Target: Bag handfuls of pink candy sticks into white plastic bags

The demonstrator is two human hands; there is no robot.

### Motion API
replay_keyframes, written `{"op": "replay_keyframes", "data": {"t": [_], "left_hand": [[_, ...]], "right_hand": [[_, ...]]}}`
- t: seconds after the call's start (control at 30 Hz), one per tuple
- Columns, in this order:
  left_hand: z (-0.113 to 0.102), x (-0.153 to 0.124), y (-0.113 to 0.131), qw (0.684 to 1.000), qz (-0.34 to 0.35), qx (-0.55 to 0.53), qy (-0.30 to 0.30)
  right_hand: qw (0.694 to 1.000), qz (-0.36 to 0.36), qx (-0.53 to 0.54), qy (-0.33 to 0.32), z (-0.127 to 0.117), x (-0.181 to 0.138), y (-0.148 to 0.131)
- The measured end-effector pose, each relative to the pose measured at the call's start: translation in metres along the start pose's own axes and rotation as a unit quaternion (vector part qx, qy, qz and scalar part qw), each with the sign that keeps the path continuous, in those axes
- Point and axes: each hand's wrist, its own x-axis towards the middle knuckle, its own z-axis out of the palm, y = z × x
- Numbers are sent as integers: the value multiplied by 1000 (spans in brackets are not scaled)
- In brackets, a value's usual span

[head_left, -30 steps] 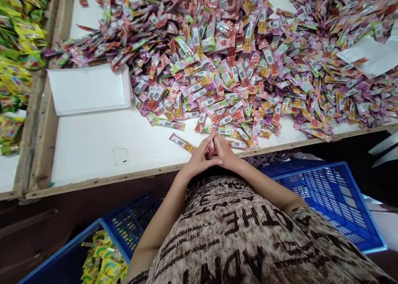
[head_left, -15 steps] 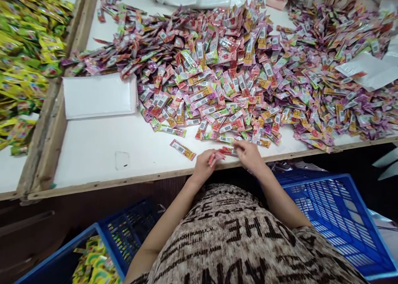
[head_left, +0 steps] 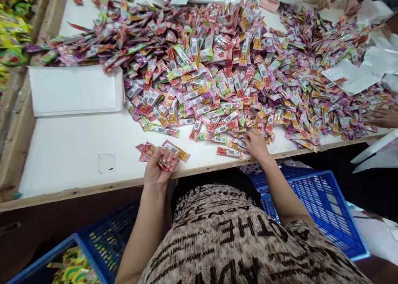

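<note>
A big heap of small pink, purple and green sachets point(head_left: 217, 68) covers the white table point(head_left: 77, 147). My left hand point(head_left: 158, 168) is closed round a small bundle of sachets point(head_left: 149, 151) near the table's front edge, beside a lone sachet point(head_left: 175, 150). My right hand point(head_left: 256, 145) rests on the near fringe of the heap, fingers bent onto the sachets there; I cannot see if they hold any. A single red sachet point(head_left: 229, 152) lies just left of it.
A shallow white tray point(head_left: 74, 89) sits at the left of the table. Blue crates stand below: one at the right point(head_left: 314, 201), another at the left point(head_left: 90, 242) with yellow packets. Another person's hand point(head_left: 384, 117) reaches in at the right; white sheets point(head_left: 351, 76) lie on the heap.
My hands have parted. The left carried the sachet bundle leftward along the front edge; the right reached forward to the edge of the heap.
</note>
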Motion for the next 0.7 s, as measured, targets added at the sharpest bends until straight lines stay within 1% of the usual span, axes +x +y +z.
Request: {"op": "replay_keyframes", "data": {"t": [0.07,0.13,0.17,0.2,0.23,0.33,0.37,0.4,0.43,0.47,0.53,0.57,0.6,0.63,0.7], "left_hand": [[-1,1,0,1000,-15,-11,-20],[0,2,0,998,-28,-4,-47],[0,2,0,998,-31,0,-58],[1,2,0,997,-31,2,-66],[1,2,0,997,-30,5,-71],[1,0,1,997,-31,14,-72],[1,-2,1,997,-31,16,-68],[0,-3,2,997,-31,15,-63],[0,-4,2,998,-26,8,-57],[-1,-4,2,998,-20,-2,-52],[-2,-4,2,998,-11,-22,-52],[-2,-2,2,998,-13,-27,-55],[-2,-1,2,998,-20,-26,-58],[-2,1,1,998,-31,-21,-59],[0,4,0,997,-53,-5,-57]], "right_hand": [[994,38,88,45,-8,4,4],[971,84,188,121,-17,16,2],[960,93,219,149,-19,25,-2],[956,93,228,160,-20,36,-8],[960,90,216,155,-19,48,-15],[978,97,147,110,-10,76,-29],[977,104,151,107,-8,80,-29],[971,112,180,108,-7,80,-25],[959,120,231,111,-9,77,-19],[941,128,293,112,-14,72,-11],[896,141,406,110,-29,63,1],[882,138,438,110,-37,60,1],[880,122,447,109,-44,60,-3],[891,96,432,104,-48,63,-13],[939,13,337,72,-45,79,-43]]}}
